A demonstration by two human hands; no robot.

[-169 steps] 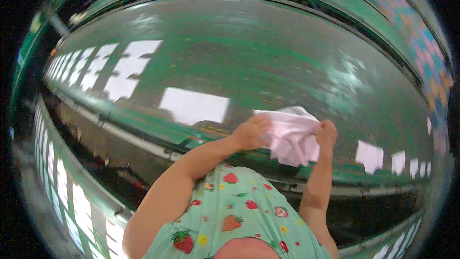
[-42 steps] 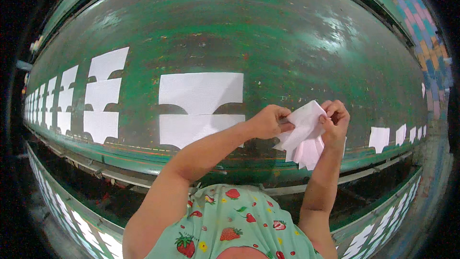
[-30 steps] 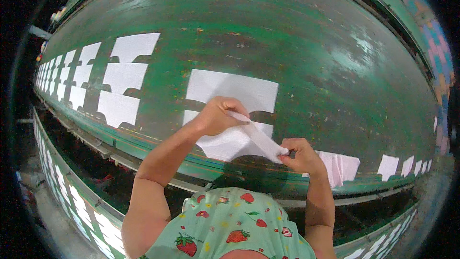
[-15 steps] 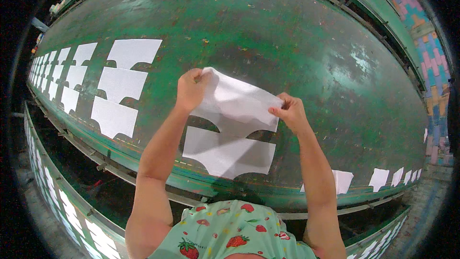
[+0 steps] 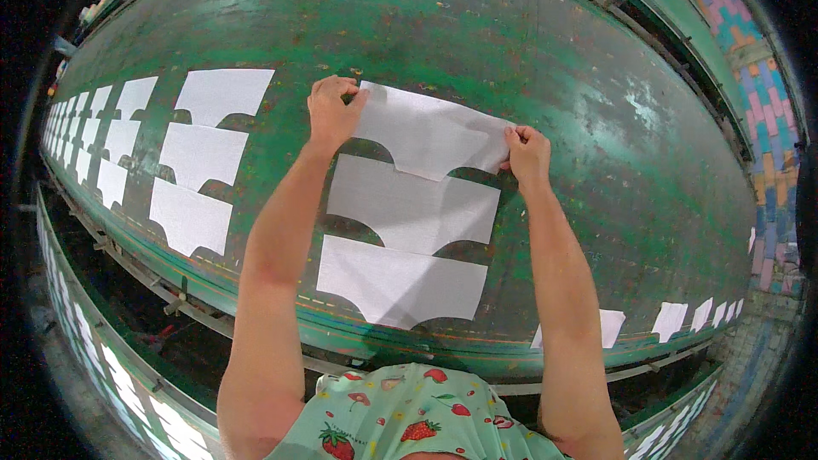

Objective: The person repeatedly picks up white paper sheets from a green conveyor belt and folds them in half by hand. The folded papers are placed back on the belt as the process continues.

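My left hand (image 5: 335, 109) pinches the left edge of a white cut fabric piece (image 5: 426, 123) near its far corner. At the opposite corner, my right hand (image 5: 527, 155) is closed on the same piece, thumb and fingers together. The piece is stretched between both hands over the green table; its right side looks slightly lifted and wrinkled. Its near edge curves in at both sides and meets a second white fabric piece (image 5: 409, 200), which lies flat. Nearer to me rests a third fabric piece (image 5: 400, 281) of like shape, crossed by a shadow.
The long green table (image 5: 409, 25) has a worn, blotchy surface. Rows of white fabric pieces (image 5: 204, 153) run off to the left. More pieces (image 5: 671, 319) lie along the near edge at right. Another rack with white pieces (image 5: 128, 375) stands below on the left.
A piece held folded over the middle has been spread away from me, and now a flat piece shows between it and the nearest one. Both hands have moved farther out.
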